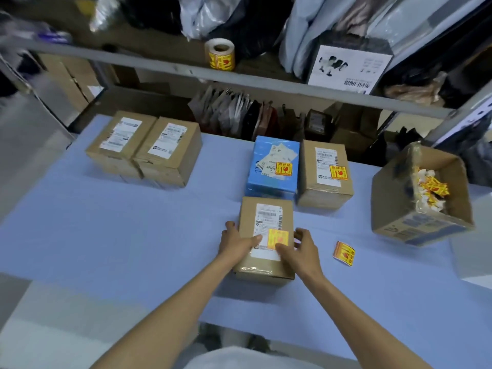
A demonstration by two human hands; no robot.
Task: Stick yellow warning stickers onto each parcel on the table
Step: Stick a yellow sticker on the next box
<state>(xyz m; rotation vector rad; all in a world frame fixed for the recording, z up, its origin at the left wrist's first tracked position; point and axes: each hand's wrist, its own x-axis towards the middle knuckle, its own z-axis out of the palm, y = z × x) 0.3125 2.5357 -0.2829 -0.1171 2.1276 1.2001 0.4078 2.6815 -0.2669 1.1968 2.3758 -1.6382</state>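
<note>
1. The parcel (266,266) lies flat on the table (106,235) near its front edge, just in front of the blue box (271,183); a yellow sticker (278,237) sits on its white label.
2. The left hand (238,242) grips the parcel's left side; the fingers curl over the edge, and the thumb lies flat on top, its tip just beside the sticker.
3. The right hand (299,250) holds the right side; the thumb presses the sticker's near edge, and the fingers curl over the parcel's right edge.
4. The blue box and a brown box (323,194) stand side by side; each bears a yellow sticker.
5. Far left, two boxes (119,141) touch each other, white labels on top.
6. A loose sticker (344,253) lies right of the right hand; a tilted carton (415,222) holds yellow scraps (432,187); a roll (220,55) stands on the shelf (159,64).
</note>
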